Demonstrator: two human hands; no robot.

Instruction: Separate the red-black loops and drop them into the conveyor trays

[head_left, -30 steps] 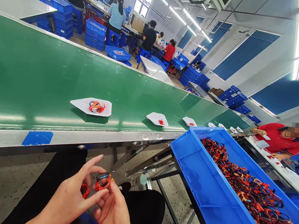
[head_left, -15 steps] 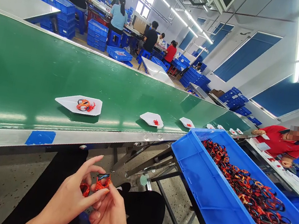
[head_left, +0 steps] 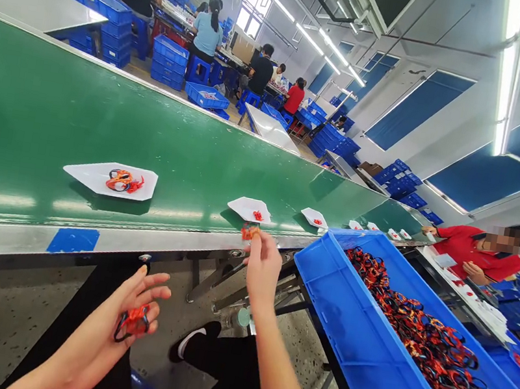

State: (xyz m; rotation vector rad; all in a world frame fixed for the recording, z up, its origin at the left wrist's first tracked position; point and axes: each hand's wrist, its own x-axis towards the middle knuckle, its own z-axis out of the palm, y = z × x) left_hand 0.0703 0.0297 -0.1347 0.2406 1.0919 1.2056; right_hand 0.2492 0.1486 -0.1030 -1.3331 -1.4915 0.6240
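Note:
My left hand (head_left: pixel 114 322) is low in front of me, palm up, fingers apart. An orange-and-black looped band (head_left: pixel 134 322) lies in it. My right hand (head_left: pixel 262 267) reaches out to the steel edge of the green conveyor belt (head_left: pixel 106 104), pinching a small red-orange piece (head_left: pixel 249 232) at its fingertips. Just beyond that piece, a white plate (head_left: pixel 248 209) on the belt carries a small red item. Further left, a larger white plate (head_left: pixel 78 172) bears a tangle of orange-and-black bands (head_left: pixel 124 181).
A blue crate (head_left: pixel 324 290) full of tangled bands stands to my right. A person in a red shirt (head_left: pixel 473 251) works beyond it at a bench. Several small white plates line the belt. Blue crates, stacks and other workers fill the far room.
My hands have come apart: the right hand has moved up to the belt edge with the small red piece. The plates on the belt have shifted left.

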